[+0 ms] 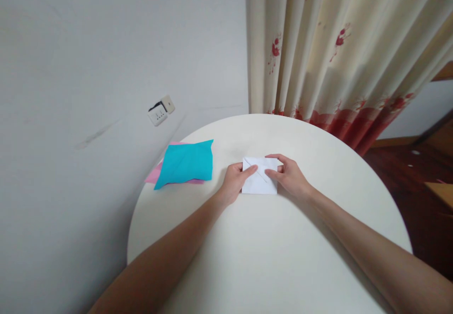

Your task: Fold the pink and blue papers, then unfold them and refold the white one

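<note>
A folded sheet of white paper (pixel 259 187), roughly square with a slanting fold line across its upper face, is between my two hands over the middle of the table. My left hand (pixel 236 182) grips its left edge, thumb on top and the other fingers hidden beneath. On the other side, my right hand (pixel 290 176) holds the right edge, its thumb on the upper face and the index finger along the far edge.
The round white table (pixel 262 243) stands against a white wall (pixel 106 45). Blue paper (pixel 186 163) lies over pink paper (pixel 154 174) at the table's left. A socket with an adapter (pixel 158 114) is on the wall. A patterned curtain (pixel 318 45) hangs behind the table.
</note>
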Demonstrator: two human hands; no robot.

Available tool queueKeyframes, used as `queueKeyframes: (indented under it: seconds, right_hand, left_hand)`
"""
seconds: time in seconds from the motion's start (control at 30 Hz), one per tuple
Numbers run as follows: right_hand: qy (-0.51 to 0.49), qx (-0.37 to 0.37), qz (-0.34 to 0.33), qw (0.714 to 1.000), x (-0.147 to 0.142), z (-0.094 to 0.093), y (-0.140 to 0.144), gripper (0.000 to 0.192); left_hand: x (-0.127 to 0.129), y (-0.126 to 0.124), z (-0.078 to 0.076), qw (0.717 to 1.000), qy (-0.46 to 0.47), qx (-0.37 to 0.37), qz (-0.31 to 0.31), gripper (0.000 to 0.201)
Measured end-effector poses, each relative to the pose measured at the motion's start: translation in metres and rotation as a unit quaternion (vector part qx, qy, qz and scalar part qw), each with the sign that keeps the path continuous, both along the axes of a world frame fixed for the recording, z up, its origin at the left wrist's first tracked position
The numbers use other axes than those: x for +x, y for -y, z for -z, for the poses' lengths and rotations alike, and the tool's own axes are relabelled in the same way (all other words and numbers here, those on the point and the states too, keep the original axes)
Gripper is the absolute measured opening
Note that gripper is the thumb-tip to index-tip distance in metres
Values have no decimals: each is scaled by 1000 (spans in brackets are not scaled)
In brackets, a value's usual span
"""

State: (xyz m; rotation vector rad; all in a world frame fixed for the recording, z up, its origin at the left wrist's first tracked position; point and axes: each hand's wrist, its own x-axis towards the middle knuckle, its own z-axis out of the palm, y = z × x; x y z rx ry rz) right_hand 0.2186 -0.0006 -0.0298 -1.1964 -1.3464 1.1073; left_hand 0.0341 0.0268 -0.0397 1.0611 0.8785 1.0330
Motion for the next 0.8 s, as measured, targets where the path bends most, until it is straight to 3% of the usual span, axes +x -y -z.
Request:
queueKeyframes:
  seconds: [0.13, 0.27, 0.8]
  right_hand:
    - [-65, -39, -9, 997, -4, 0, 1, 57]
    - [-103, -93, -39, 989, -7, 3, 2, 43]
    - [-143, -134, -35, 980, -4, 5, 0, 41]
  left_hand:
    - [0, 1, 0, 1000, 6, 1, -2, 43]
    - [1, 2, -1, 1000, -9, 1, -11, 42]
    - [2, -2, -2, 996, 74, -24, -51, 42]
